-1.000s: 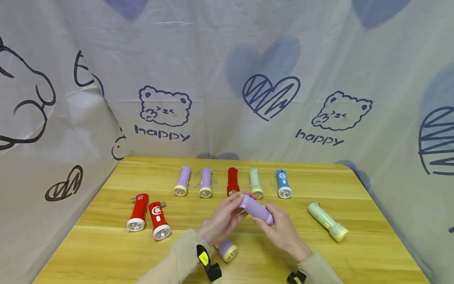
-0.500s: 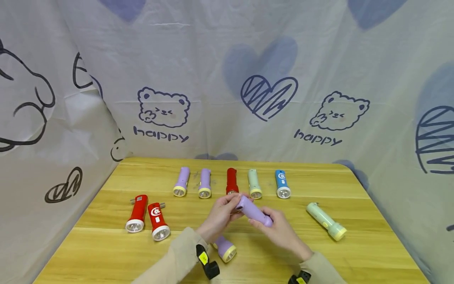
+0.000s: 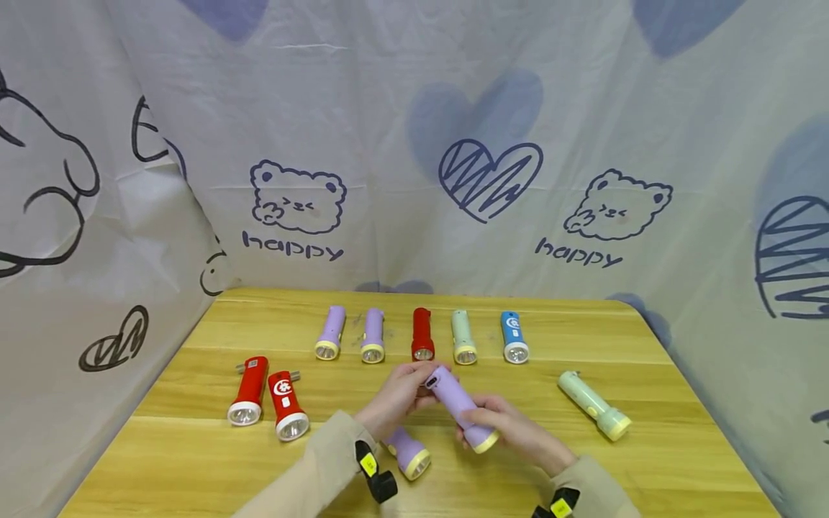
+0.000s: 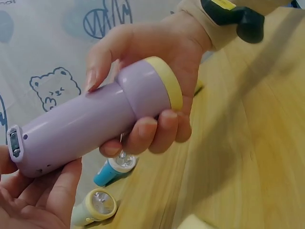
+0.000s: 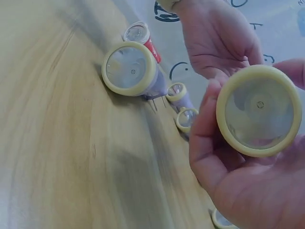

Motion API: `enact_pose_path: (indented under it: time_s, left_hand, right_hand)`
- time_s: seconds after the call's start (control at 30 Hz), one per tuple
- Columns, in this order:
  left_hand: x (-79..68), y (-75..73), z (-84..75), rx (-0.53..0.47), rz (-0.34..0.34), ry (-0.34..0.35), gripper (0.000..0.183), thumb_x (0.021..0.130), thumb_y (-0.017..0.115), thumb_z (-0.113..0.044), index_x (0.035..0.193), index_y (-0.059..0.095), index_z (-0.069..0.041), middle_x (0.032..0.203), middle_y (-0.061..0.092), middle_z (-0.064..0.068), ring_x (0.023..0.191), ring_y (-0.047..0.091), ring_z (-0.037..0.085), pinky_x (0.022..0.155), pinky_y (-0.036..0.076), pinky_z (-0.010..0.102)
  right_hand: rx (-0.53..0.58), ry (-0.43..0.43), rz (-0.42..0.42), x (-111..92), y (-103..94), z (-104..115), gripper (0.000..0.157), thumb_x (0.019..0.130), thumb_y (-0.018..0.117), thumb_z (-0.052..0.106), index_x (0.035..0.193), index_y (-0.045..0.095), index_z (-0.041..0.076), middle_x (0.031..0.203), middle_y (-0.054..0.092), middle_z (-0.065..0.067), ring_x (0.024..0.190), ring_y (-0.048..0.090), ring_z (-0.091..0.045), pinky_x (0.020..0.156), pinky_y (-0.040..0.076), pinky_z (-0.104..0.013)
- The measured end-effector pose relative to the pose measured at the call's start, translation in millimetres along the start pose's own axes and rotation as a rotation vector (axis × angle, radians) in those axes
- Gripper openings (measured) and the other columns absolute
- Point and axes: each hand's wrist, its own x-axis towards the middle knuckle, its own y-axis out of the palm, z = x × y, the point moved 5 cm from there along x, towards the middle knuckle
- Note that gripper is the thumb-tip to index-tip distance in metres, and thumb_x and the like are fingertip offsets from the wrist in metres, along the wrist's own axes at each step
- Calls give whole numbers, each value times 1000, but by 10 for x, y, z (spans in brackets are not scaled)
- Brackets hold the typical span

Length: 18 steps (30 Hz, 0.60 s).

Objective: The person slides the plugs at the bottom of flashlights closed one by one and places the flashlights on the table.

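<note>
A purple flashlight (image 3: 458, 403) with a yellow rim is held above the table between both hands. My left hand (image 3: 398, 396) pinches its tail end, where a small slotted opening shows in the left wrist view. Around the head end curls my right hand (image 3: 512, 428), thumb on top and fingers beneath. The right wrist view faces the clear lens (image 5: 259, 105) of this flashlight. A second purple flashlight (image 3: 409, 452) lies on the table below my left wrist, its tail partly hidden by that hand.
Along the back of the wooden table (image 3: 518, 489) lie two purple flashlights (image 3: 373, 331), a red one (image 3: 422, 332), a pale green one (image 3: 463, 334) and a blue one (image 3: 513, 334). Two red flashlights (image 3: 285, 399) lie left, another green one (image 3: 592, 403) right. A printed cloth hangs behind.
The held flashlight has turned so its tail opening and yellow rim show in the head view. Its head end has dropped toward me, and my right hand has shifted down with it.
</note>
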Motion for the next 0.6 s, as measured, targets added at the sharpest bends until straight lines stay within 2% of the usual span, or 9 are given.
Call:
enact_pose_path:
  time_s: [0.1,0.27,0.47,0.6]
  left_hand:
    - [14,11,29,22,6,-3,40,107,44,-20,132,60,7,125,71,18,101,69,10,87,59,22]
    - [39,31,44,140,20,20,37,107,43,-17,128,63,7,123,71,19,98,68,11,87,59,26]
    - [11,64,-35,440,41,157,33,106,47,-19,122,68,0,122,71,17,98,65,14,86,58,31]
    - [-22,106,-96,699,37,264,31,105,49,-18,124,67,-2,124,70,15,105,67,24,88,58,35]
  right_hand:
    - [49,26,44,-22,8,-24,20,103,44,13,110,62,8,93,74,4,82,68,-5,74,57,-17]
    - [85,89,84,-72,0,-72,21,103,44,12,110,63,7,94,75,4,84,70,-5,76,58,-18]
    - [64,171,79,-154,-41,-136,32,102,48,15,119,59,-11,95,76,5,85,69,-4,75,57,-17]
    - [80,189,95,-226,-79,-163,31,102,49,15,119,61,-8,97,76,5,85,70,-4,75,57,-16]
